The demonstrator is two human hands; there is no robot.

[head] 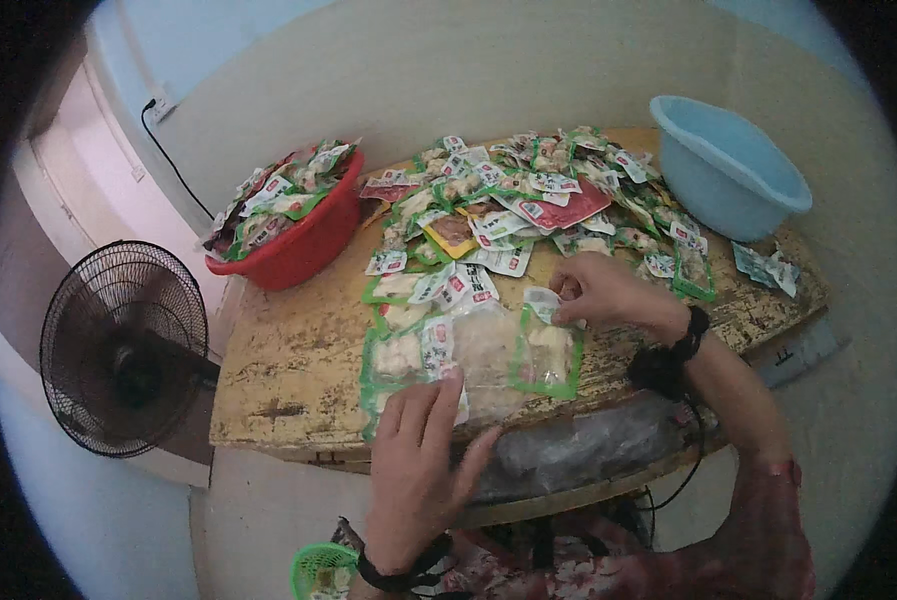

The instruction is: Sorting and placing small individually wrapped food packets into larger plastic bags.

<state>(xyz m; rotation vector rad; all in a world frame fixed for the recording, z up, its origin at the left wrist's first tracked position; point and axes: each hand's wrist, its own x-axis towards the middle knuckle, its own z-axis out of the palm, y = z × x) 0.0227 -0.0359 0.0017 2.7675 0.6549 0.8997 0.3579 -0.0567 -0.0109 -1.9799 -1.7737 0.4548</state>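
Observation:
Pinched at its white top edge, a green-bordered clear food packet point(549, 349) hangs or lies under my right hand point(594, 292) near the table's middle. My left hand point(422, 442) rests with its fingers spread at the front edge, its fingertips on the lowest of several green-bordered packets point(397, 354) laid overlapping in a column. Between the two hands lies a clear plastic bag point(484, 360). Behind them spreads a large heap of sealed food packets point(486, 180), mostly green-edged, with a red one point(568, 206) and a yellow one point(450, 231) among them.
A red basin point(298, 247) full of packets stands at the table's back left, a light blue basin point(733, 172) at the back right. Clear plastic bags point(591, 450) lie below the worn wooden tabletop point(291, 375). A fan point(125, 349) stands left; a green basket point(321, 566) is below.

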